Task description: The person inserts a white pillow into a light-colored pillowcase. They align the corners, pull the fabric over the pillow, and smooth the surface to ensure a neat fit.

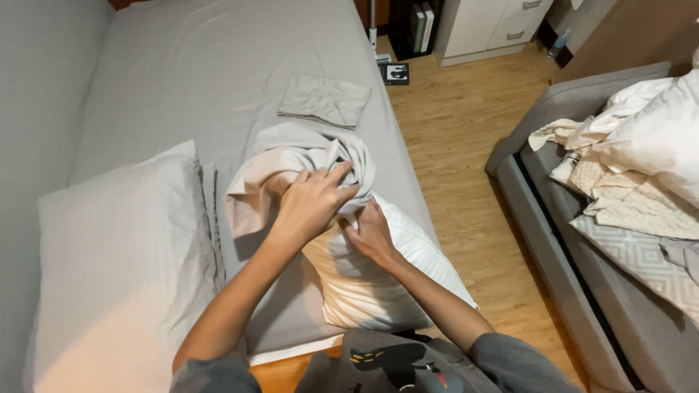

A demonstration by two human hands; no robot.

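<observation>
Grey pillowcase, soft and limp, bunches easily; we clench both left hand and right hand fingers on its gathered opening over the light, squashy white pillow.

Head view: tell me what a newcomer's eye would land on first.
First, the two hands at the centre: the left hand grips the bunched grey pillowcase, and the right hand presses the white striped pillow at the bed's near edge. Next, the covered grey pillow at left. Then the heap of pale bedding on the grey sofa at right.
</observation>
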